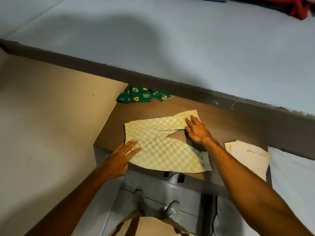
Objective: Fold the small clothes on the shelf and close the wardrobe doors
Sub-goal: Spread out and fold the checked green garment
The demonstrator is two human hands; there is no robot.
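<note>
Small green-and-white checked trousers (163, 150) lie spread flat on the brown wooden shelf (226, 123), waistband to the left, two legs splayed to the right. My left hand (119, 159) lies flat, fingers apart, on the waistband corner near the shelf's front edge. My right hand (197, 130) presses flat on the far leg, fingers spread. A crumpled dark green printed garment (143, 96) sits at the back left of the shelf. A folded cream cloth (247, 157) lies to the right of the trousers.
A grey-blue upper shelf (170, 40) overhangs the brown one, with red fabric (298, 7) at its far right. A beige side panel (51, 108) bounds the left. A white pillow-like item (293, 176) sits at the right. Below are my feet on the floor.
</note>
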